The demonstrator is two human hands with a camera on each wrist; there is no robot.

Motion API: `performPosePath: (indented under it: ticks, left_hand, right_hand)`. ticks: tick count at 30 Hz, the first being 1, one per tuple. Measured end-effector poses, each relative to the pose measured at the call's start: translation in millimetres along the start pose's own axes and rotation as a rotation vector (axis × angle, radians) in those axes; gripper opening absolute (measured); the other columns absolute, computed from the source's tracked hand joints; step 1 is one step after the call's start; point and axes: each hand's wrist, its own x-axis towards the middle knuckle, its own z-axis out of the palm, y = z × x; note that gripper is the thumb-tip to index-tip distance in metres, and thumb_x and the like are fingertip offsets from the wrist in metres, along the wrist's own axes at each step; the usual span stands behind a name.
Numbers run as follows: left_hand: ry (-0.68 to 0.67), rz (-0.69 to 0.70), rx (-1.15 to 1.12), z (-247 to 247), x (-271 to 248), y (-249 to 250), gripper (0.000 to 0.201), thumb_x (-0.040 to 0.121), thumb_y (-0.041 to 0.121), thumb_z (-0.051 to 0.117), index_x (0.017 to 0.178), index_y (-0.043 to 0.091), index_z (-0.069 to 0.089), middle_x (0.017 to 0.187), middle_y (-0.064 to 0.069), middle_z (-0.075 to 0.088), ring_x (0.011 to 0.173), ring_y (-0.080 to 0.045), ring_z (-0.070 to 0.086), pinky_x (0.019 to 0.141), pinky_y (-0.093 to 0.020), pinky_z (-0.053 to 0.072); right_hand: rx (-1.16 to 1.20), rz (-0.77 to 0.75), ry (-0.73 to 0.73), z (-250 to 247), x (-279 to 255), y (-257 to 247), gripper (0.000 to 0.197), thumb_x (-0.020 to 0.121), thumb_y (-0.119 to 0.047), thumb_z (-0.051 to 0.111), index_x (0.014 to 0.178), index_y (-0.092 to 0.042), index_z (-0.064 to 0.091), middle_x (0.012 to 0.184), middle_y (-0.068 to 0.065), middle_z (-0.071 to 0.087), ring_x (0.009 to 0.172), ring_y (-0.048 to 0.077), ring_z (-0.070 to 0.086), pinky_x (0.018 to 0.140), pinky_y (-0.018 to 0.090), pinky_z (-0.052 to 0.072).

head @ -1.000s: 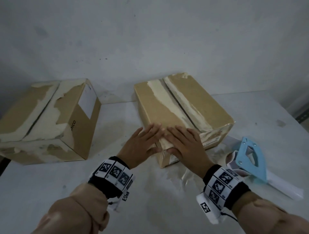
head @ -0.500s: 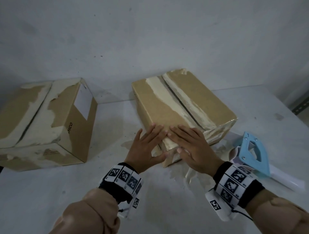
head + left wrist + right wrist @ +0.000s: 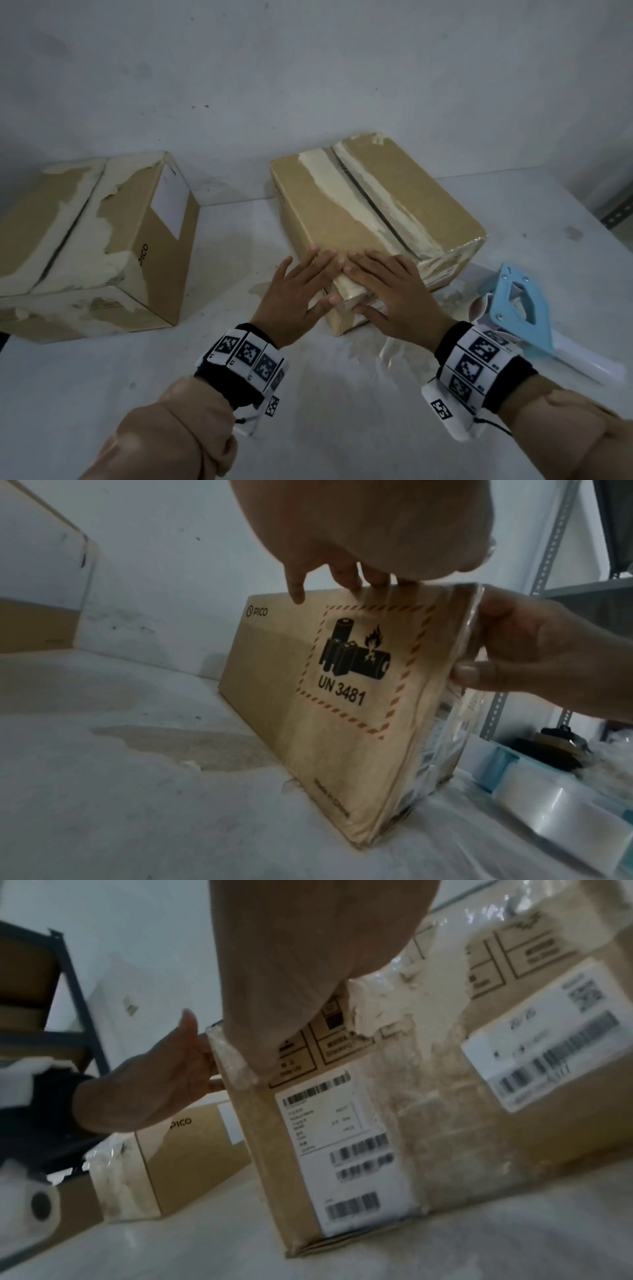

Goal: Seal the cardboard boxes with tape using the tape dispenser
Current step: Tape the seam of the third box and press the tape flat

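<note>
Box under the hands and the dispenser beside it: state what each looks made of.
Box: brown corrugated-looking cardboard, matte, its top layer torn pale along the seam; glossy clear film over the near corner looks like tape.
Tape dispenser: light blue frame, smooth and even, probably plastic, with a white handle whose material I cannot tell.

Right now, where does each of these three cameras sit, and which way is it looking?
Head: worn on the head, looks down at the table, two boxes and tape dispenser; both hands, wristbands, sleeves show.
Left wrist: low by the left hand, faces the near box side with the battery label; right hand shows too.
Right wrist: low under the right hand, faces the barcode side; left hand shows.
Shared: near box, both hands.
</note>
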Motion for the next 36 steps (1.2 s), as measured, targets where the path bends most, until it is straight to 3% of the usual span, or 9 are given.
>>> performPosePath:
  ticks: [8,14,19,22,25,27,30,31,36]
  left_hand:
    - [0.074,-0.032,0.037,2.5,4.9,2.6,0.058,0.098,0.049,0.017,0.128,0.014,0.051,0.134,-0.007,0.055,0.129,-0.017,0.031,0.098,-0.046,0.033]
    - [0.201,-0.06,0.013,2.1,11.8,11.8,0.041,0.087,0.044,0.045,0.115,0.017,0.058,0.12,-0.004,0.064,0.119,-0.015,0.045,0.093,-0.035,0.037]
    - [0.198,-0.197,0.03,-2.6,25.3,23.8,0.044,0.08,0.046,0.043,0.106,0.017,0.064,0.113,-0.003,0.06,0.108,-0.014,0.04,0.091,-0.039,0.038]
    - [0.088,-0.219,0.029,-3.0,23.9,28.8,0.056,0.084,0.05,0.03,0.125,0.023,0.055,0.138,-0.006,0.047,0.127,-0.014,0.026,0.102,-0.052,0.03]
    - [-0.157,-0.346,-0.039,-3.1,24.2,34.6,0.073,0.076,0.063,0.002,0.143,0.041,0.016,0.152,0.017,-0.008,0.138,-0.001,-0.018,0.113,-0.049,-0.009]
    - [-0.199,-0.395,-0.003,-7.0,27.7,36.2,0.078,0.072,0.067,0.002,0.143,0.041,0.019,0.155,0.015,-0.001,0.141,-0.004,-0.012,0.116,-0.052,-0.005]
    - [-0.022,-0.398,0.067,-17.7,45.6,43.9,0.076,0.072,0.068,0.023,0.127,0.026,0.054,0.143,-0.004,0.043,0.135,-0.026,0.034,0.106,-0.057,0.027]
    - [-0.016,-0.446,0.045,-19.9,55.2,47.2,0.074,0.074,0.067,0.026,0.126,0.023,0.054,0.141,-0.006,0.043,0.133,-0.029,0.035,0.107,-0.056,0.028]
    - [-0.278,-0.756,-0.007,-11.2,96.5,61.0,0.062,0.091,0.059,0.025,0.146,0.033,0.01,0.157,-0.001,-0.009,0.143,-0.029,-0.014,0.111,-0.061,0.001]
  right_hand:
    - [-0.04,0.083,0.09,9.4,8.7,-10.4,0.06,0.084,-0.066,0.032,0.115,-0.018,0.05,0.119,0.006,0.064,0.115,0.021,0.045,0.091,0.038,0.031]
    - [-0.118,-0.008,-0.06,4.3,1.8,0.5,0.068,0.072,-0.05,0.057,0.129,-0.017,0.042,0.133,0.008,0.054,0.124,0.022,0.038,0.096,0.037,0.029]
    - [0.032,0.288,0.062,-19.6,0.2,4.0,0.06,0.088,-0.055,0.035,0.134,-0.018,0.038,0.142,0.007,0.043,0.131,0.019,0.028,0.104,0.035,0.017]
    - [-0.064,0.391,-0.012,-17.1,-8.0,9.1,0.065,0.093,-0.06,0.014,0.136,-0.018,0.037,0.143,0.009,0.041,0.134,0.021,0.021,0.107,0.038,0.009]
    - [-0.083,0.397,-0.069,-14.2,-11.0,11.3,0.064,0.093,-0.06,0.011,0.134,-0.018,0.037,0.141,0.012,0.045,0.13,0.022,0.025,0.106,0.042,0.013]
    - [-0.107,0.388,-0.085,-15.5,-10.1,12.0,0.064,0.093,-0.059,0.011,0.132,-0.017,0.041,0.138,0.012,0.048,0.128,0.025,0.033,0.105,0.043,0.016]
    - [-0.147,0.363,-0.112,-18.3,-8.8,10.2,0.067,0.095,-0.057,0.009,0.129,-0.014,0.048,0.134,0.014,0.052,0.122,0.031,0.049,0.102,0.043,0.021]
    - [-0.147,0.355,-0.122,-19.3,-9.1,9.8,0.068,0.095,-0.056,0.009,0.128,-0.013,0.05,0.133,0.014,0.053,0.121,0.032,0.051,0.101,0.043,0.021]
    - [0.022,0.266,-0.13,-31.5,-13.1,22.7,0.068,0.097,-0.049,0.01,0.128,-0.006,0.052,0.134,0.015,0.052,0.122,0.034,0.049,0.103,0.036,0.017]
